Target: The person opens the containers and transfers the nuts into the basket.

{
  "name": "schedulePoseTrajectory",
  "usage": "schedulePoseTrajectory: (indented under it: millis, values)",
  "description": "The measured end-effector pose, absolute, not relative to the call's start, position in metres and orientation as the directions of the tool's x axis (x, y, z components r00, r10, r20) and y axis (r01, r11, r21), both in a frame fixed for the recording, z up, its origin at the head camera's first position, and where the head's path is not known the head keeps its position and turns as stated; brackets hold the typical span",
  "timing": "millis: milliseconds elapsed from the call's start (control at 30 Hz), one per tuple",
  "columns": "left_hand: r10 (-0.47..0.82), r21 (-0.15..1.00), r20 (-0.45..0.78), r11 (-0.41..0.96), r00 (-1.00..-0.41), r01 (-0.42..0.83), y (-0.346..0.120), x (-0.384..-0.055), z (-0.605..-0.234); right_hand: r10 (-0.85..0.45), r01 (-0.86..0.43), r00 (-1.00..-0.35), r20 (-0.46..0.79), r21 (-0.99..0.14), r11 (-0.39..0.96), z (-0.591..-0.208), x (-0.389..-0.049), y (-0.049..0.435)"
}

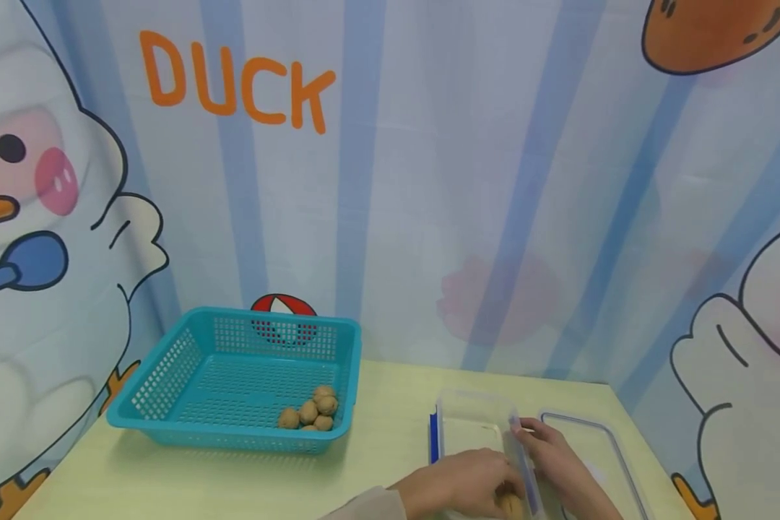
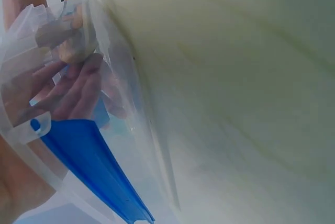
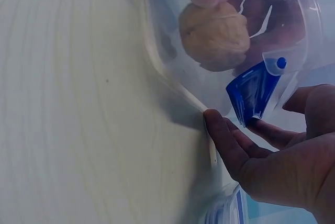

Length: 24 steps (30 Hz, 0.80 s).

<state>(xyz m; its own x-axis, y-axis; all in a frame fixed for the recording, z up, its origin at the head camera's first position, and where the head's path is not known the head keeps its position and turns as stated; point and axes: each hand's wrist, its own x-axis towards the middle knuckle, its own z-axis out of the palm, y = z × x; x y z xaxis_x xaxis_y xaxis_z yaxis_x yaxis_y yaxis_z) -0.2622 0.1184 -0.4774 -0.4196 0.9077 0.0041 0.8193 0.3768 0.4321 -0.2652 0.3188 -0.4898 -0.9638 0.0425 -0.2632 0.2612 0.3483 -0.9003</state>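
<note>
A clear plastic food container (image 1: 471, 404) with blue side clips (image 1: 434, 437) stands at the front right of the table. My left hand (image 1: 464, 480) reaches inside it and holds a walnut (image 1: 510, 505) low by the right wall. Through the clear wall in the right wrist view, the thumb and fingers surround the walnut (image 3: 214, 35). My right hand (image 1: 552, 451) grips the container's right side, fingertips at the lower edge in the right wrist view, near a blue clip (image 3: 254, 93). The left wrist view shows the left hand (image 2: 73, 85) blurred through plastic.
A turquoise basket (image 1: 234, 437) with several walnuts (image 1: 308, 412) in its front right corner stands at the left. A clear lid (image 1: 614, 448) lies right of the container, partly under the right forearm. A duck-print curtain (image 1: 416, 180) hangs behind the table.
</note>
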Motion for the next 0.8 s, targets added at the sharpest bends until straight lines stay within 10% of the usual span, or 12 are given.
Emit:
schedulePoseTrajectory:
  millis: [400,800]
  values:
    - [0.872,0.371,0.117,0.405,-0.475,0.836,0.111,-0.259,-0.467,0.047,0.246,-0.969,-0.244,-0.914,0.322,-0.489,-0.264,0.312]
    - [0.873,0.452,0.26,0.268,-0.412,0.851,0.057,-0.266,-0.43,0.068,0.255,-0.966,-0.249,-0.878,0.406,-0.49,-0.267,0.316]
